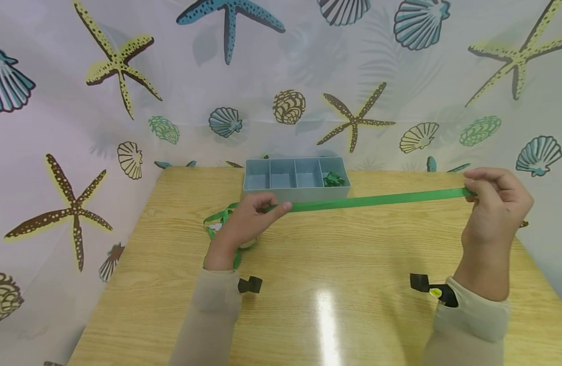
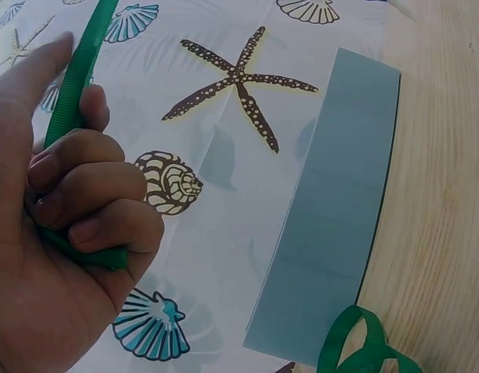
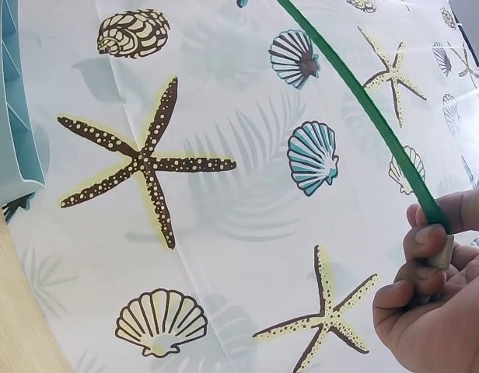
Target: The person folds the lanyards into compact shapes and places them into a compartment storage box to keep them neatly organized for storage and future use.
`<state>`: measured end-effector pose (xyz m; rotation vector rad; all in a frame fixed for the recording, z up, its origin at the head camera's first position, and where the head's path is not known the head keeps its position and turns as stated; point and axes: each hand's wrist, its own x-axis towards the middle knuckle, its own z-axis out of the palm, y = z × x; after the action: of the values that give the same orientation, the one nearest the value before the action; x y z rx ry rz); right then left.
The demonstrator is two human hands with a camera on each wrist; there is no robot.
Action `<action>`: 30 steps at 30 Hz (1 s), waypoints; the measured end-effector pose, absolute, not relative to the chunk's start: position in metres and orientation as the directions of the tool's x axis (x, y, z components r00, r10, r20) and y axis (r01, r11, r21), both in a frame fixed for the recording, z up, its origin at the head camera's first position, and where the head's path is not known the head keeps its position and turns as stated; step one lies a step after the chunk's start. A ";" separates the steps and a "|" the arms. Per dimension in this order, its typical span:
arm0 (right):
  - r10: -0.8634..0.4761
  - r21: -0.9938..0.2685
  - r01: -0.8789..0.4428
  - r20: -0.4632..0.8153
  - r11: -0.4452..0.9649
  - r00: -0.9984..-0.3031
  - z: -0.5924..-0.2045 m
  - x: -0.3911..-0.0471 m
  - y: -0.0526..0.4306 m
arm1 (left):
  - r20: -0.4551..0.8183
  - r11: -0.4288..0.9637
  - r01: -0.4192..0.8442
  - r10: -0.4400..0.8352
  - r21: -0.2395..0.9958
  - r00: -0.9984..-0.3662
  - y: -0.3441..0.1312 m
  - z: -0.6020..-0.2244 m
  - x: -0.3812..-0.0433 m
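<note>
A green ribbon [image 1: 381,201] stretches nearly straight between the two hands, above the table. My left hand [image 1: 250,221] grips it with curled fingers; in the left wrist view the ribbon [image 2: 68,101] runs through the fist and out below the little finger. At the right, my right hand [image 1: 496,203] pinches the ribbon's other end. The right wrist view shows a small pale squarish piece [image 3: 441,253] between that hand's curled fingers, beside the ribbon. Loose loops of green ribbon [image 1: 212,218] lie behind the left hand, partly hidden by it.
A blue-grey box [image 1: 299,194] with several compartments stands at the table's back edge, a bundle of green ribbon [image 1: 334,179] in its rightmost compartment. A cloth [image 1: 262,76] printed with shells and starfish hangs behind the wooden table [image 1: 335,264].
</note>
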<state>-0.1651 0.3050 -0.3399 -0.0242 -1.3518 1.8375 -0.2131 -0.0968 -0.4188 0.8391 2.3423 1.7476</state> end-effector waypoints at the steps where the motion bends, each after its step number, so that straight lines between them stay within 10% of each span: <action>1: 0.620 -0.797 -0.599 0.436 -0.069 -0.652 -0.340 -0.165 0.305 | 0.242 0.183 0.366 0.479 0.912 -0.843 -0.097 -0.418 -0.213; 30: 0.486 -0.875 -0.483 0.434 0.028 -0.758 -0.341 -0.162 0.308 | 0.344 0.203 0.428 0.348 0.880 -0.872 -0.098 -0.412 -0.213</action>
<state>-0.1615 0.3084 -0.3411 -0.0026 -1.6261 1.8080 -0.2133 -0.0983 -0.4119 0.8052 2.4891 1.8611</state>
